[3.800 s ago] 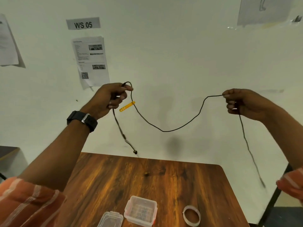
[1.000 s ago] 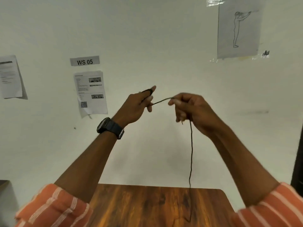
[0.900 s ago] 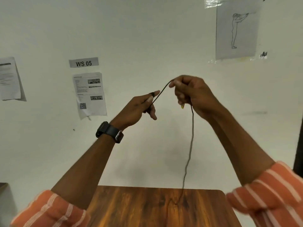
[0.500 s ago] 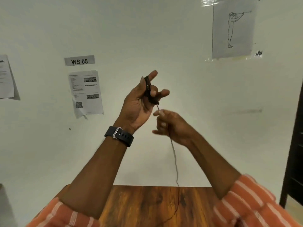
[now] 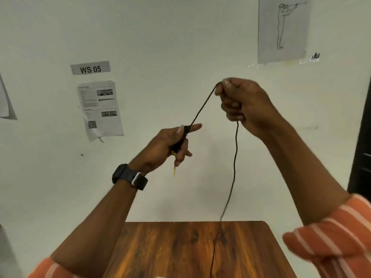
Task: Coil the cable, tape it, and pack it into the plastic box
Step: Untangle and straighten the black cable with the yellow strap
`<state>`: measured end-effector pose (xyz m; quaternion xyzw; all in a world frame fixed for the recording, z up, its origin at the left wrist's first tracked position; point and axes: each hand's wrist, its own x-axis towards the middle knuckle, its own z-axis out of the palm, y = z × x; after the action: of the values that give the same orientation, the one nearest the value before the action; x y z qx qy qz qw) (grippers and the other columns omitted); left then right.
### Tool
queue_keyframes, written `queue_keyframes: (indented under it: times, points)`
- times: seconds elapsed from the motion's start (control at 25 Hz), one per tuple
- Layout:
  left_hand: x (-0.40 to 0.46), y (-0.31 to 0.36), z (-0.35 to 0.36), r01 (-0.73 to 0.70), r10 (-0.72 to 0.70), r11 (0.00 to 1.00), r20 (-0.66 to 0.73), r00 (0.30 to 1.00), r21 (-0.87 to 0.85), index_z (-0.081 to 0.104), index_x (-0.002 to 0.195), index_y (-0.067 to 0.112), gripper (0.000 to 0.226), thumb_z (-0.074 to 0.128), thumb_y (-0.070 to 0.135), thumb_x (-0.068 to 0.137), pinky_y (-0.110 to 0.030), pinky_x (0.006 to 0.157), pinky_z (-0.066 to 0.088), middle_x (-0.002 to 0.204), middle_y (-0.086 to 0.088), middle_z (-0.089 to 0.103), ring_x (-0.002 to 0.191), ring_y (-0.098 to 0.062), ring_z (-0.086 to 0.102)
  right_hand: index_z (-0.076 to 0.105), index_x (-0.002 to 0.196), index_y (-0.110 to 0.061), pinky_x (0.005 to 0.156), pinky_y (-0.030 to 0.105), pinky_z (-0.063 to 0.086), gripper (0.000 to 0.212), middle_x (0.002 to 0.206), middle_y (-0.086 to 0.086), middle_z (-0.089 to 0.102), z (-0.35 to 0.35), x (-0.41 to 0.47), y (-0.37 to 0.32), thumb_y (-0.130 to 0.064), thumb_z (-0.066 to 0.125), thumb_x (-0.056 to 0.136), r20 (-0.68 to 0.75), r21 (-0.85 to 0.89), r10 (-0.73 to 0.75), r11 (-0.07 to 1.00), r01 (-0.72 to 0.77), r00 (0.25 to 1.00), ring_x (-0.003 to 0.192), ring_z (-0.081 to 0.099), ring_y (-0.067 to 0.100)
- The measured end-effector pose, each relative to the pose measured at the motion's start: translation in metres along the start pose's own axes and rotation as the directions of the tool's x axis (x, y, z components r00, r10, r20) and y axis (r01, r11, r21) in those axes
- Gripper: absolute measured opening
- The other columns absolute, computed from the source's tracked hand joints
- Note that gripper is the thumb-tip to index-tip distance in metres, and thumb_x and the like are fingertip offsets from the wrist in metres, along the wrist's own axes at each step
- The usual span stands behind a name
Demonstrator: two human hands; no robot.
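Note:
A thin black cable (image 5: 200,110) runs taut between my two raised hands. My left hand (image 5: 170,146) holds several wound turns of it around its spread fingers, and a yellow tag (image 5: 174,170) hangs below that hand. My right hand (image 5: 243,103), higher and to the right, pinches the cable at its fingertips. From there the loose end of the cable drops down to the wooden table (image 5: 174,249). The plastic box and the tape are out of view.
A white wall stands right behind the table, with a "WS 05" label (image 5: 90,68), a printed sheet (image 5: 99,109) and a drawing (image 5: 283,29) stuck on it. A dark frame (image 5: 361,157) stands at the right edge.
My right hand has swung from below my left hand up and to the right, pulling the cable taut. My left hand has dropped and turned over, with more turns wound on it.

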<state>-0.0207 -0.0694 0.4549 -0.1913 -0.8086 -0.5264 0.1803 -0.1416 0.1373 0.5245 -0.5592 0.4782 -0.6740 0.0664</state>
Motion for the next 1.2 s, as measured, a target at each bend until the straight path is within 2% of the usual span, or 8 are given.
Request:
queue_keyframes:
  times: [0.12,0.24,0.44,0.6,0.76,0.92,1.08,1.2]
  points:
    - [-0.008,0.008,0.027,-0.062,0.150,0.859,0.134,0.980,-0.508,0.050,0.141,0.009,0.051,0.027,0.036,0.104,-0.032,0.080,0.055,0.050,0.006,0.048,0.036,-0.009,0.048,0.062,0.080,-0.016,0.039,0.016,0.018,0.031,0.055,-0.006,0.028,0.005,0.031,0.017,-0.031,0.047,0.103,-0.141,-0.017,0.049,0.998,-0.052,0.989,0.045,0.019,0.008]
    - [0.003,0.012,0.035,-0.162,0.219,0.673,-0.014,0.976,-0.722,0.046,0.143,0.012,0.049,0.024,0.036,0.107,-0.033,0.097,0.046,0.053,0.005,0.053,0.053,-0.013,0.063,0.060,0.080,-0.016,0.043,0.018,0.014,0.032,0.059,-0.002,0.026,0.027,0.008,0.076,-0.028,0.044,0.104,-0.174,-0.004,0.215,0.976,-0.219,0.961,0.047,0.020,0.009]
    - [0.021,-0.025,0.019,-0.149,0.023,0.964,-0.490,0.872,-0.221,0.049,0.139,0.006,0.042,0.035,0.029,0.107,-0.042,0.105,0.045,0.071,-0.004,0.070,0.104,-0.027,0.072,0.073,0.097,-0.017,0.048,0.023,0.035,0.019,0.057,-0.010,0.043,0.057,-0.097,0.154,-0.029,0.058,0.098,0.052,-0.187,0.354,0.922,-0.339,0.934,0.053,0.038,0.011]
    - [-0.002,-0.084,0.021,0.192,-0.049,0.931,-0.414,0.909,0.311,0.056,0.138,0.012,0.041,0.043,0.032,0.105,-0.033,0.098,0.051,0.075,-0.011,0.075,0.097,-0.013,0.073,0.075,0.093,-0.022,0.047,0.020,0.035,0.021,0.056,-0.014,0.045,0.035,-0.111,0.129,-0.037,0.060,0.093,0.071,-0.300,0.334,0.906,-0.299,0.940,0.050,0.040,0.006]
    - [-0.036,-0.105,0.060,0.210,-0.213,0.977,-0.081,0.974,-0.041,0.072,0.114,0.015,0.048,0.035,0.044,0.104,-0.036,0.097,0.051,0.069,-0.019,0.070,0.081,-0.025,0.073,0.074,0.078,-0.017,0.045,0.015,0.032,0.028,0.050,-0.015,0.044,-0.001,-0.073,0.101,-0.033,0.060,0.096,-0.078,-0.399,0.240,0.882,-0.251,0.968,0.046,0.036,0.002]
    - [-0.049,-0.087,0.092,0.117,-0.102,0.792,0.060,0.993,-0.599,0.051,0.141,0.010,0.053,0.030,0.042,0.105,-0.038,0.095,0.051,0.054,0.000,0.054,0.047,-0.017,0.058,0.067,0.077,-0.013,0.048,0.020,0.029,0.030,0.053,-0.010,0.040,-0.003,-0.064,0.130,-0.035,0.060,0.097,-0.080,-0.292,0.291,0.908,-0.302,0.953,0.047,0.032,0.007]
    - [-0.031,-0.064,0.078,-0.129,-0.086,0.674,-0.251,0.964,-0.727,0.049,0.141,0.006,0.049,0.031,0.036,0.105,-0.041,0.105,0.042,0.056,0.000,0.056,0.065,-0.023,0.068,0.067,0.087,-0.010,0.054,0.028,0.038,0.025,0.056,-0.004,0.043,0.031,-0.113,0.180,-0.028,0.056,0.099,-0.061,-0.099,0.388,0.914,-0.393,0.920,0.049,0.037,0.009]
    - [-0.017,-0.059,0.046,-0.189,-0.042,0.886,-0.480,0.876,-0.423,0.045,0.142,0.006,0.046,0.032,0.031,0.106,-0.042,0.105,0.044,0.067,-0.003,0.068,0.091,-0.026,0.075,0.073,0.097,-0.015,0.059,0.028,0.043,0.020,0.058,-0.006,0.048,0.060,-0.162,0.195,-0.025,0.056,0.100,0.053,-0.125,0.437,0.895,-0.429,0.898,0.053,0.044,0.008]
